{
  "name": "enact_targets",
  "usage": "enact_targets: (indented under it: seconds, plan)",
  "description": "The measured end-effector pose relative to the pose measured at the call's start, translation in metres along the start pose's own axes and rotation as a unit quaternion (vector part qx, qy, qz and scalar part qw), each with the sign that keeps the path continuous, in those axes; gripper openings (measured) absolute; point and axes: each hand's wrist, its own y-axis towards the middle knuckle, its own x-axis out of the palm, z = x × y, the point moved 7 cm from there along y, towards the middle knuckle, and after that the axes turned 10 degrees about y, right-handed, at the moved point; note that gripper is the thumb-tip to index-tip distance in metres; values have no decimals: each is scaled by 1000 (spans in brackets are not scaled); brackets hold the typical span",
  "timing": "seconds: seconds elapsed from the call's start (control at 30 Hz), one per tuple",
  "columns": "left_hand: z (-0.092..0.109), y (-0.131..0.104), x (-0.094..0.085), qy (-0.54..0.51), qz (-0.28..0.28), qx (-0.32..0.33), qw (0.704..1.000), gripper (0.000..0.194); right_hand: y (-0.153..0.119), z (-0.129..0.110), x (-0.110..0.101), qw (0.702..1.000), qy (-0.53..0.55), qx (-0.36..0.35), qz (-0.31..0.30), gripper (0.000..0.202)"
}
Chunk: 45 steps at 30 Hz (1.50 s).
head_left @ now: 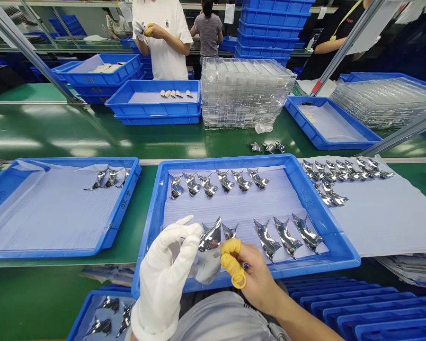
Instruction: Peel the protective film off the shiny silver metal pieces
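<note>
My left hand, in a white glove, grips a curved, mirror-like chrome part above the front of a blue tray. The lower half of the part looks pale, from reflection or a film; I cannot tell which. Yellow finger cots cover the thumb and forefinger of my right hand, which are pinched together against the part's right edge. A small dark blue bit shows between those fingers, too hidden to name. In the tray, chrome parts lie in a back row and others at front right.
Chrome parts lie on a white sheet at right. A blue tray stands left, another lower left. Clear plastic trays are stacked behind. A person works across the bench; metal posts slant at both sides.
</note>
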Motion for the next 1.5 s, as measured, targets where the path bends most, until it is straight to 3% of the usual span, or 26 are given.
enact_targets:
  seconds: [0.17,0.37,0.47,0.6,0.7,0.77,0.93,1.1,1.33,1.5]
  plan:
    - [-6,1,0,1,-3,-34,999,17,-7,-15,4,972,-194,-134,-8,21]
    - [8,5,6,33,-19,48,998,19,-17,-16,3,925,-306,-226,-2,27]
    - [17,3,5,56,-29,101,993,13,-14,-17,-7,943,-262,-203,15,34]
    - [28,1,6,87,-54,176,979,24,-5,-11,-24,985,-161,-57,34,24]
    - [32,0,9,75,-79,228,967,32,-4,-7,-27,992,-115,48,21,19]
    - [31,1,10,71,-91,239,964,34,-6,-9,-24,991,-116,68,0,23]
    - [29,1,10,69,-94,240,964,33,-11,-21,-12,982,-177,-23,-59,40]
    - [23,0,10,58,-105,227,966,28,-10,-21,0,977,-178,-68,-91,35]
    - [16,0,11,16,-131,244,961,23,-7,-30,8,970,-162,-174,-57,31]
    - [18,-2,13,7,-138,250,958,23,-8,-34,9,968,-148,-196,-59,31]
